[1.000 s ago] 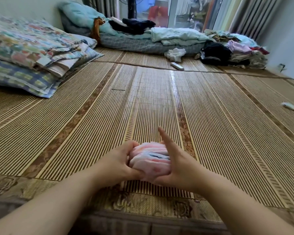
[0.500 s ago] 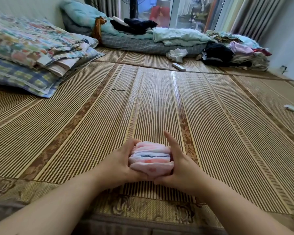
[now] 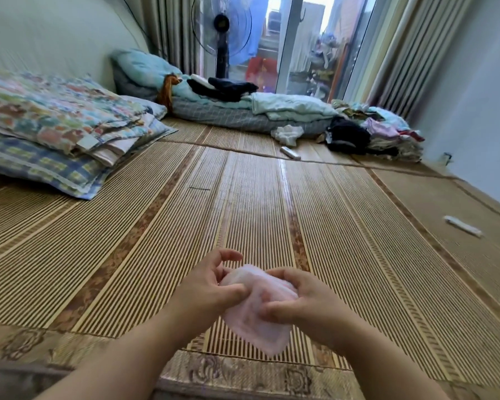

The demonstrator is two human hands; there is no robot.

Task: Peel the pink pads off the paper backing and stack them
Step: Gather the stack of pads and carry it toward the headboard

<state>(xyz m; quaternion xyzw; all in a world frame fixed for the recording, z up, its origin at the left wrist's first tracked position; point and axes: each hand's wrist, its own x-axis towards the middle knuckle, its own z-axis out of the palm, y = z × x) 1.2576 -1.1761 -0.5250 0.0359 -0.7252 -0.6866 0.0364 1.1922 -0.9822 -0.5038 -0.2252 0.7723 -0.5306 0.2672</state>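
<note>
I hold a bundle of soft pink pads (image 3: pixel 254 319) in both hands, low in the middle of the view, just above the bamboo mat (image 3: pixel 272 215). My left hand (image 3: pixel 211 287) grips its left edge, thumb across the top and fingers curled behind. Pinching the right side is my right hand (image 3: pixel 298 298), thumb and fingertips pressed onto the pink top face. The bundle tilts, its flat face towards me and its lower corner hanging free. No paper backing can be made out; the image is slightly blurred.
Folded patterned quilts (image 3: pixel 58 131) lie at the left. Bedding (image 3: pixel 243 111), a standing fan (image 3: pixel 223 33) and a heap of clothes (image 3: pixel 373 134) line the far end. A white remote (image 3: pixel 290 153) and a white stick-like item (image 3: pixel 462 226) lie on the mat.
The bundle was squeezed edge-on between both palms; now it is turned flat face up and tilted, with my fingers pinching its sides. The view has lifted and shifted.
</note>
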